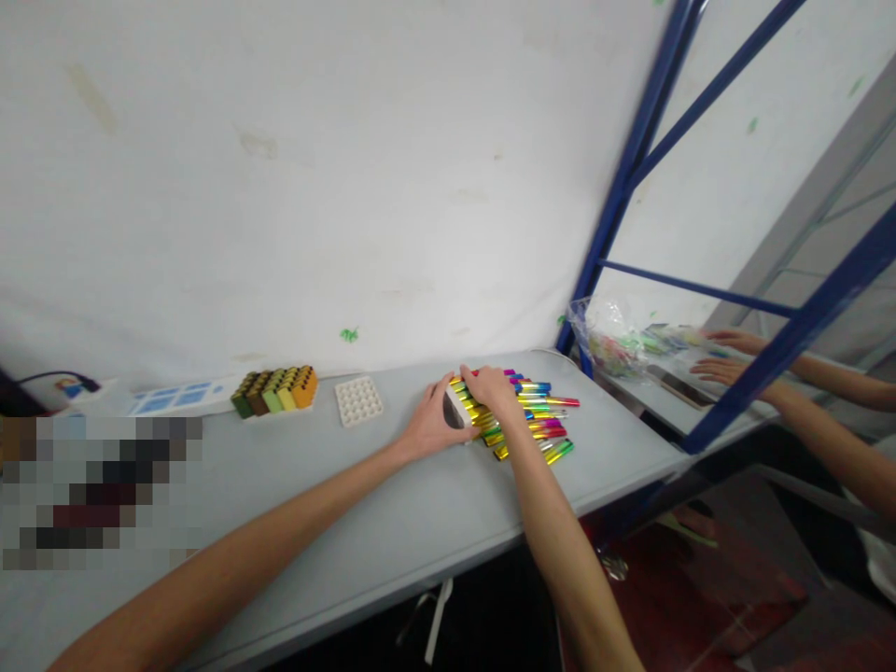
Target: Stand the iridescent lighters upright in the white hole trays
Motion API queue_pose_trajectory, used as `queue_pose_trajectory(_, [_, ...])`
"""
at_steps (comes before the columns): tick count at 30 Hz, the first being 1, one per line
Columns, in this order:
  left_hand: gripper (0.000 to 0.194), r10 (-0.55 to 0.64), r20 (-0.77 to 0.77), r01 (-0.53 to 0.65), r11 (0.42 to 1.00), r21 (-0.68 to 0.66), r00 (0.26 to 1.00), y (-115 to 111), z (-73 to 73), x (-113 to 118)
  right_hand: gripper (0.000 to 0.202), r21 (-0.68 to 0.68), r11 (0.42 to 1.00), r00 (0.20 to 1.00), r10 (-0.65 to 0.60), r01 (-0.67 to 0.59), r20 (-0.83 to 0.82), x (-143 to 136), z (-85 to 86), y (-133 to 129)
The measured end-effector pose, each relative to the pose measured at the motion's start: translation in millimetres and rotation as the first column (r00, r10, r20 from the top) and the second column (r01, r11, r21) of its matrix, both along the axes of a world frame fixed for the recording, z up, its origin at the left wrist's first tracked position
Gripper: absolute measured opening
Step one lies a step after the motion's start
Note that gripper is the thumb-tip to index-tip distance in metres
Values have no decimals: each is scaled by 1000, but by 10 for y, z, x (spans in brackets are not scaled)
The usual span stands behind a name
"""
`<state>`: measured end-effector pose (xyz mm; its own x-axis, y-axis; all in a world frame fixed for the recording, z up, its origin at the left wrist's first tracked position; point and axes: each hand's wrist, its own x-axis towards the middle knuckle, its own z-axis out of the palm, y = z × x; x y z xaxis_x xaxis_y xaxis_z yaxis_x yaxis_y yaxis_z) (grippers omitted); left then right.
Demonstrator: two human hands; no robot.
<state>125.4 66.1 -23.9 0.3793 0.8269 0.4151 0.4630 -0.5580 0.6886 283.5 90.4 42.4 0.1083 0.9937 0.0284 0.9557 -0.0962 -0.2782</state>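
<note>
My left hand is curved around a small white-edged piece with a dark face, fingers above and thumb below. It stands tilted at the left end of a pile of shiny metallic tubes in gold, pink, blue, green and red. My right hand reaches over the upper left of this pile, its fingers curled down onto the tube ends beside the white-edged piece. What exactly the right fingers grip is hidden. The tubes lie roughly sideways on the grey table, their right ends fanned out.
Left of my hands lies a white tray with round holes. Beyond it stands a holder packed with green, yellow and orange tubes. A blue metal frame rises at the right. Behind it are a clear plastic bag and another person's hands.
</note>
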Motion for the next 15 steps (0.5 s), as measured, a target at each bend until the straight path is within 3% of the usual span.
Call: queue_pose_trajectory(15, [109,-58,39,57,998,13,998,18,-34,-39,63,58,998,1000,15,-16,12,1,-39,17])
